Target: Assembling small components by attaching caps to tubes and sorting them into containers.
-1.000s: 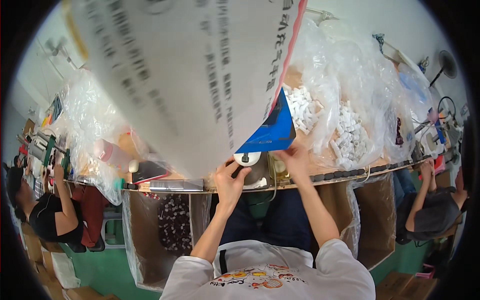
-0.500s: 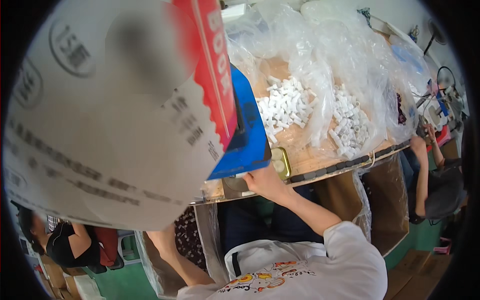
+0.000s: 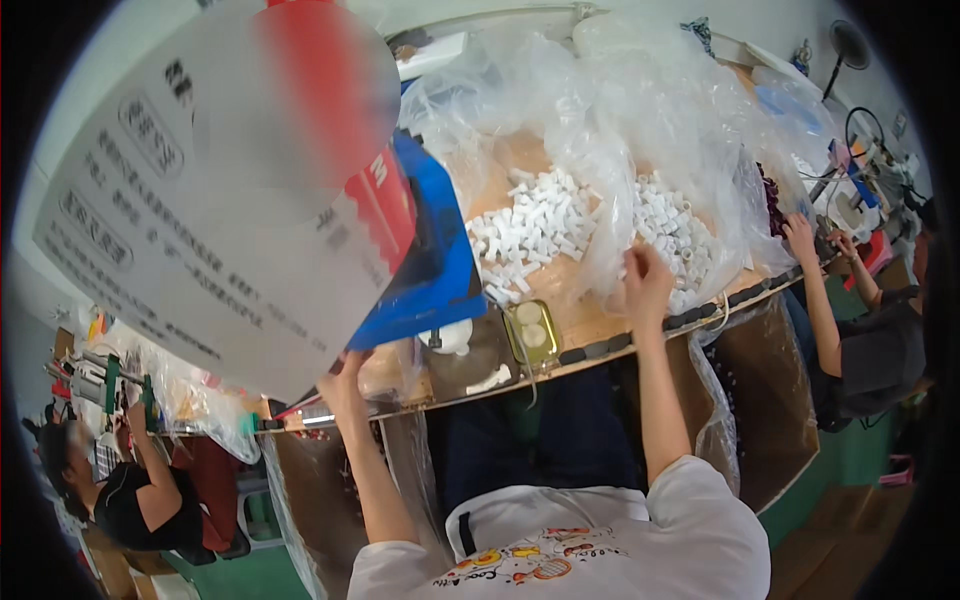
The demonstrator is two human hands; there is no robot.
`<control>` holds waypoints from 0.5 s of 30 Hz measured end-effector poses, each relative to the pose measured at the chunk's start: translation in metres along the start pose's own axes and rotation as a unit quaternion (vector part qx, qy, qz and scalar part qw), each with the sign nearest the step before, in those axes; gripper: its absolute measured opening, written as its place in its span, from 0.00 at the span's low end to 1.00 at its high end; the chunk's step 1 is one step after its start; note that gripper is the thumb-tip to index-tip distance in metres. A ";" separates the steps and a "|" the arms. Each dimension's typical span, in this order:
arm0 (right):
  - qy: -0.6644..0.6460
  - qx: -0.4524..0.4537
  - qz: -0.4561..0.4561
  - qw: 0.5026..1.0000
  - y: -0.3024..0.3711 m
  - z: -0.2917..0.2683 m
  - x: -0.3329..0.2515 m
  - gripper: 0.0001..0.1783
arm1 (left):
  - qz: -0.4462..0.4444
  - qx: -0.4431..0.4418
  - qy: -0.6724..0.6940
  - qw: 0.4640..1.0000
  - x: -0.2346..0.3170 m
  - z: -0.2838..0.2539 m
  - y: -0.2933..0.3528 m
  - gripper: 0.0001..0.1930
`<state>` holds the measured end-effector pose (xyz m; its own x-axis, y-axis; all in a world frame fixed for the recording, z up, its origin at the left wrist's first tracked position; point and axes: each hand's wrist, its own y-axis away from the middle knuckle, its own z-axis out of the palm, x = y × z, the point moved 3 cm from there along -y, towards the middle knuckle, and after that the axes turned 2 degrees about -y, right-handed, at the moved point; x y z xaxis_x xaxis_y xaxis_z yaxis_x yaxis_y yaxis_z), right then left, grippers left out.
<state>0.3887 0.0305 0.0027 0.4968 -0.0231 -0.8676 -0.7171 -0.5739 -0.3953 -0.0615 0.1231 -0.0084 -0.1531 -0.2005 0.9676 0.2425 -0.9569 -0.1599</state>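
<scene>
My right hand (image 3: 648, 287) is at the near edge of a heap of small white tubular plastic pieces (image 3: 683, 232). Its fingers are curled together at the tips, and whatever they pinch is too small to make out. Further left lies a second heap of white T-shaped pieces (image 3: 545, 225). My left hand (image 3: 346, 388) is at the table edge, below a blue machine body (image 3: 430, 250). A large white and red printed sheet (image 3: 270, 270) hides part of its fingers. Between my hands is a yellow-green tin (image 3: 532, 352) with two round white items in it.
Clear plastic sheeting (image 3: 600, 100) is bunched behind and between the heaps. Dark padding (image 3: 600, 348) lines the table's front edge. Lined cardboard boxes (image 3: 760, 410) stand below. One co-worker (image 3: 875, 350) sits at right, another (image 3: 140, 480) at left.
My right hand has moved from beside the blue machine to the white tubular pieces. My left hand has risen to the table edge. The printed sheet and machine have shifted left in view.
</scene>
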 end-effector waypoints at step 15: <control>0.013 -0.218 -0.193 0.957 0.078 0.033 -0.046 0.03 | 0.208 -0.174 -0.275 0.923 0.010 0.087 0.081 0.13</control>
<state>0.2940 0.0138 0.0021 0.6998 0.2413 -0.6724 -0.2089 -0.8310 -0.5156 0.0397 0.0622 0.0056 0.4152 -0.5200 0.7464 -0.1667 -0.8501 -0.4996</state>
